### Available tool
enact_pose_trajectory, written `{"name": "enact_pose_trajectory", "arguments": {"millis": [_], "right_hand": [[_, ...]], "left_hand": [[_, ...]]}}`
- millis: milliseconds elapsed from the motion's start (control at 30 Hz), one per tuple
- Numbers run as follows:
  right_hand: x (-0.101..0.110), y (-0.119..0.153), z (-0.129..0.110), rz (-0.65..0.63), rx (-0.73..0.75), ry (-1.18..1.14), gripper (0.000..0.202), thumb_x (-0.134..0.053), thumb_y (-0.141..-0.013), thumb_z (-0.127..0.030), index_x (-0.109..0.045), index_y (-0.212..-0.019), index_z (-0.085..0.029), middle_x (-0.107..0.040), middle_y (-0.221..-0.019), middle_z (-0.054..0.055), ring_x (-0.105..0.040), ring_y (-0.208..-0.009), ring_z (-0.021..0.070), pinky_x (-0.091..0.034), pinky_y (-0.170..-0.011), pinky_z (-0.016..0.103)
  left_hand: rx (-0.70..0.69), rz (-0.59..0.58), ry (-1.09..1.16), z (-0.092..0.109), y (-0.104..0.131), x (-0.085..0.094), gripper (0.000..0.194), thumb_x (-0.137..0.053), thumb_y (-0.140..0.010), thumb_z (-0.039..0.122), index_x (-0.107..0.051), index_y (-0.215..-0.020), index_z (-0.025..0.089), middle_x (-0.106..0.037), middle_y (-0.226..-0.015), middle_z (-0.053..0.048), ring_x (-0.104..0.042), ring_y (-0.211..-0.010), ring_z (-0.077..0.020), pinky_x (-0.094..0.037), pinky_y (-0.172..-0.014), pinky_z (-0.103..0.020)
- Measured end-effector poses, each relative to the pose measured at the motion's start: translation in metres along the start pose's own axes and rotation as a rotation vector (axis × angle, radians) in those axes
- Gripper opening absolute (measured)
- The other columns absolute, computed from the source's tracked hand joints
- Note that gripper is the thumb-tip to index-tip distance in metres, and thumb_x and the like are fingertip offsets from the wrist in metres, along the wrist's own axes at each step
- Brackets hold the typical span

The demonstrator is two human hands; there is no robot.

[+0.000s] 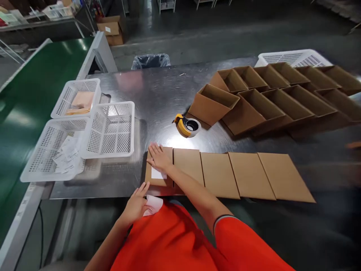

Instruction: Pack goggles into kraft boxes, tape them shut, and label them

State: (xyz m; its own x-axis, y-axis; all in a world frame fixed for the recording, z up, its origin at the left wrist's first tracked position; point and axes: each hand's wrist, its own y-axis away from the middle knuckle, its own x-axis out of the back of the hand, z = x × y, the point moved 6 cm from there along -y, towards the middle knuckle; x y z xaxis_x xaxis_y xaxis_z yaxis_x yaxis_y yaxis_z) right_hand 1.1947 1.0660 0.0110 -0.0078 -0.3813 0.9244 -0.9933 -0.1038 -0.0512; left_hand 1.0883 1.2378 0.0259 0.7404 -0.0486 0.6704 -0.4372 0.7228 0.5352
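Observation:
My right hand (160, 159) lies flat with its fingers spread on the leftmost of several closed cardboard boxes (150, 180). Beneath its palm a white label (158, 174) is partly covered. At the near left corner of that box is my left hand (137, 203), its thumb and lower fingers closed on a curled white paper (153, 205) at the table's front edge. Its upper fingertips touch or nearly touch the box. A yellow tape dispenser (184, 127) with a roll of tape rests on the table behind the boxes.
Open cardboard boxes (213, 103) stand in rows at the right, with a white basket (296, 56) behind. Three white baskets, one with paper slips (67, 154), sit at the left beside a green conveyor belt (60, 60). A plastic-lined bin (150, 61) stands beyond the metal table (158, 88).

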Motion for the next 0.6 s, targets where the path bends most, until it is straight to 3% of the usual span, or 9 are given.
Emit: {"name": "enact_pose_trajectory", "arguments": {"millis": [67, 133, 233, 300, 367, 467, 533, 600], "right_hand": [[0.005, -0.012, 0.013, 0.067, -0.143, -0.022, 0.068, -0.039, -0.094, -0.045, -0.03, -0.146, -0.002, -0.023, -0.155, 0.021, -0.017, -0.145, 0.0319, -0.01, -0.117, 0.053], [0.006, 0.0, 0.016, 0.098, -0.204, -0.056, 0.069, -0.04, -0.094, -0.045, -0.03, -0.146, -0.001, -0.021, -0.155, 0.023, -0.015, -0.145, 0.033, -0.008, -0.116, 0.056], [0.001, 0.058, -0.006, -0.006, 0.025, -0.186, 0.065, -0.045, -0.092, -0.042, -0.037, -0.143, -0.002, -0.028, -0.153, 0.022, -0.018, -0.144, 0.0326, -0.011, -0.117, 0.053], [0.005, 0.114, -0.023, -0.085, 0.214, -0.345, 0.053, -0.041, -0.094, -0.036, -0.043, -0.141, -0.012, -0.044, -0.147, 0.014, -0.031, -0.14, 0.0267, -0.022, -0.116, 0.048], [0.029, 0.163, -0.019, 0.067, 0.086, -0.502, 0.045, -0.031, -0.097, -0.028, -0.043, -0.14, -0.018, -0.055, -0.137, 0.011, -0.046, -0.13, 0.0212, -0.036, -0.109, 0.043], [0.087, 0.213, -0.01, 0.413, -0.089, -0.553, 0.044, -0.041, -0.094, -0.029, -0.045, -0.136, -0.02, -0.052, -0.137, 0.014, -0.045, -0.129, 0.0257, -0.038, -0.105, 0.048], [0.121, 0.226, -0.013, 0.499, -0.046, -0.548, 0.041, -0.054, -0.087, -0.03, -0.053, -0.127, -0.021, -0.056, -0.13, 0.014, -0.048, -0.124, 0.0292, -0.038, -0.103, 0.05], [0.14, 0.231, -0.01, 0.498, -0.076, -0.621, 0.031, -0.059, -0.085, -0.029, -0.062, -0.115, -0.022, -0.065, -0.111, 0.011, -0.057, -0.107, 0.0263, -0.045, -0.093, 0.045]], "left_hand": [[-0.006, 0.04, 0.13, 0.0, 0.0, 0.003, 0.015, -0.06, -0.08, 0.018, -0.074, -0.075, 0.018, -0.021, -0.157, -0.007, -0.018, -0.145, -0.028, -0.022, -0.116, -0.045], [0.006, 0.154, 0.365, 0.001, 0.003, 0.011, 0.018, -0.059, -0.081, 0.025, -0.075, -0.079, 0.018, -0.037, -0.151, -0.01, -0.031, -0.141, -0.0294, -0.027, -0.114, -0.045], [0.153, 0.429, 0.839, 0.003, 0.012, 0.025, 0.031, -0.06, -0.081, 0.04, -0.073, -0.095, 0.015, -0.068, -0.118, -0.014, -0.06, -0.112, -0.0298, -0.043, -0.101, -0.045], [0.256, 0.543, 1.119, 0.014, 0.017, 0.028, 0.042, -0.065, -0.077, 0.045, -0.068, -0.102, 0.012, -0.073, -0.1, -0.012, -0.067, -0.094, -0.0275, -0.051, -0.089, -0.042], [0.285, 0.58, 1.274, 0.037, 0.017, 0.028, 0.057, -0.072, -0.073, 0.044, -0.058, -0.118, 0.012, -0.073, -0.095, -0.011, -0.069, -0.086, -0.0252, -0.054, -0.079, -0.036], [0.227, 0.626, 1.269, 0.083, 0.01, 0.031, 0.089, -0.076, -0.071, 0.035, -0.028, -0.144, 0.019, -0.071, -0.088, -0.004, -0.069, -0.082, -0.0212, -0.054, -0.072, -0.03], [0.148, 0.603, 1.255, 0.116, 0.002, 0.029, 0.097, -0.075, -0.071, 0.033, -0.016, -0.149, 0.025, -0.069, -0.083, 0.0, -0.068, -0.079, -0.0189, -0.054, -0.071, -0.029], [0.09, 0.543, 1.262, 0.143, -0.005, 0.021, 0.091, -0.074, -0.072, 0.034, -0.023, -0.147, 0.026, -0.068, -0.083, 0.001, -0.067, -0.079, -0.0178, -0.055, -0.072, -0.029]]}}
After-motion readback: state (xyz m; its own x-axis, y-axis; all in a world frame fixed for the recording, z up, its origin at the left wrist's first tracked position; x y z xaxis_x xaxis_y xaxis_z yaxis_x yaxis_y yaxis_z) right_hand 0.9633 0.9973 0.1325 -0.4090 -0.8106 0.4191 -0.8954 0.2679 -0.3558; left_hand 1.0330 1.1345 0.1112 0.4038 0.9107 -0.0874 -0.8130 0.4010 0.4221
